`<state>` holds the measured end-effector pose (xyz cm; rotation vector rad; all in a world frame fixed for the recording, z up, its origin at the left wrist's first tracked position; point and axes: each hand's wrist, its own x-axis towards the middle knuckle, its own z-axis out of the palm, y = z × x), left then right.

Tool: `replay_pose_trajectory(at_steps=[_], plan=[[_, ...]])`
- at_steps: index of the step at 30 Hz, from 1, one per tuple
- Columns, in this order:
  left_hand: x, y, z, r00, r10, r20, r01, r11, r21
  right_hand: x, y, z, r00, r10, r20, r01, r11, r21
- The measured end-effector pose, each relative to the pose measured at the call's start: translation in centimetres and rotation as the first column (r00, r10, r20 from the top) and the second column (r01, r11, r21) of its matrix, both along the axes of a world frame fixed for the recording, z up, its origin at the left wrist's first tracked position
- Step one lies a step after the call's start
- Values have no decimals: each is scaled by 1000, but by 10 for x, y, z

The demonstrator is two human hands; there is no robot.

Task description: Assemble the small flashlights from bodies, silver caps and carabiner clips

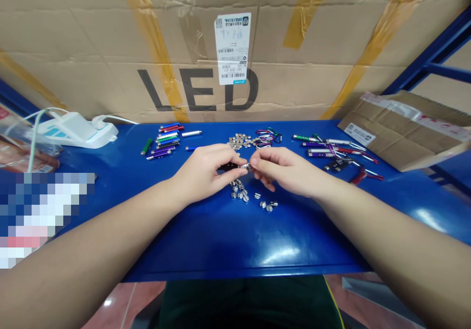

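My left hand (206, 172) is closed around a small black flashlight body (230, 166) above the middle of the blue table (221, 240). My right hand (287, 169) pinches a small silver cap (246, 165) at the tube's right end. Both hands meet there, fingertips almost touching. Under them lie several small silver end caps (239, 191), with a few more (267, 205) to the right.
A pile of button cells (241, 141) and carabiner clips (270, 136) lies behind the hands. Coloured flashlight tubes (165, 141) lie at back left, assembled keychain lights (334, 152) at back right. A white power strip (79, 130) sits far left, an open carton (401, 127) far right, a big LED box (235, 49) behind.
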<state>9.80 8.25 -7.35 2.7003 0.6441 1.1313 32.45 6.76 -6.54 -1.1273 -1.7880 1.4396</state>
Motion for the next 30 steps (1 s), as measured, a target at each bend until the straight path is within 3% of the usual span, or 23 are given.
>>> replay_pose_trajectory(at_steps=[2,4,6,9,11,13,16,19,23,26,28,30], plan=[[1,0,0,1000,3,6,-3,1000,-16,0,-1,1,998,19,56,-22,998,56],[1,0,0,1000,-15,9,15,1000,-17,-2,-2,2,998,-1,63,-1,1000,28],[2,0,-1,999,-47,10,47,999,-2,-6,-3,2,1000,-23,-13,22,995,-102],[1,0,-1,997,-74,5,74,997,22,-9,-3,3,983,-63,-170,-4,929,-370],[1,0,0,998,-61,7,61,998,15,-8,-2,2,980,-67,-188,-17,912,-411],[0,-1,1,1000,-31,-2,31,999,-14,-5,-1,1,991,-31,-127,-6,961,-276],[0,-2,2,1000,8,-20,-9,998,-66,3,0,0,998,28,48,-32,996,86],[1,-3,2,1000,24,-4,-24,995,-98,8,0,1,980,37,193,-101,938,331],[2,-3,1,999,40,21,-36,990,-135,7,0,1,952,-24,306,-145,843,517],[3,-3,1,997,60,43,-53,987,-150,0,-2,-1,954,-68,291,-110,826,552],[3,-3,1,998,57,41,-51,990,-133,-4,-3,-3,969,-70,237,-48,888,458],[3,-3,1,998,42,36,-38,993,-109,-7,-4,-4,991,-34,128,4,972,234]])
